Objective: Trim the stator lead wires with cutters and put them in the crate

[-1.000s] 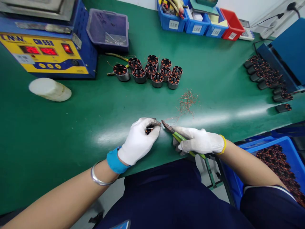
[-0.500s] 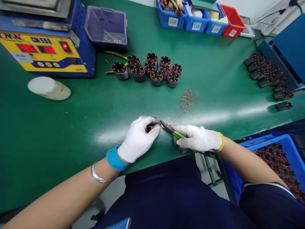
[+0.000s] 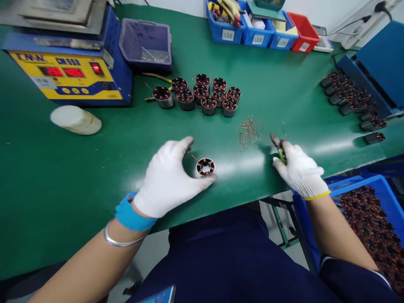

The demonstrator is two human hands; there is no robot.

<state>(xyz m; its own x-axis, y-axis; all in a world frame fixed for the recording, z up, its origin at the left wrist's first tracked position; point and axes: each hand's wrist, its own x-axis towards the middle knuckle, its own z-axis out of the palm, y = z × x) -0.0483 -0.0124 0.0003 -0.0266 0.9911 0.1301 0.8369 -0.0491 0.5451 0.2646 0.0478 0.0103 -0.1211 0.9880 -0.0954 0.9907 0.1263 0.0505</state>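
Observation:
A small stator [image 3: 205,167] with copper windings stands on the green table [image 3: 132,139] near its front edge. My left hand [image 3: 167,181], in a white glove, curves around its left side with fingers spread; the thumb tip touches its lower side and the index finger points away above it. My right hand [image 3: 299,170], also gloved, lies further right on the table, closed round green-handled cutters [image 3: 278,147] whose jaws point away from me. A heap of cut copper wire ends [image 3: 248,131] lies between the two hands, a little further back.
Several finished stators [image 3: 202,97] stand grouped mid-table. A blue and yellow machine [image 3: 67,71] and a purple bin [image 3: 145,40] are back left, a white roll [image 3: 75,120] left. More stators [image 3: 353,99] lie at the right; a blue crate [image 3: 375,219] full of them sits below the table edge.
My left hand has set the stator down on the table and spread its fingers. My right hand has swung right and away with the cutters.

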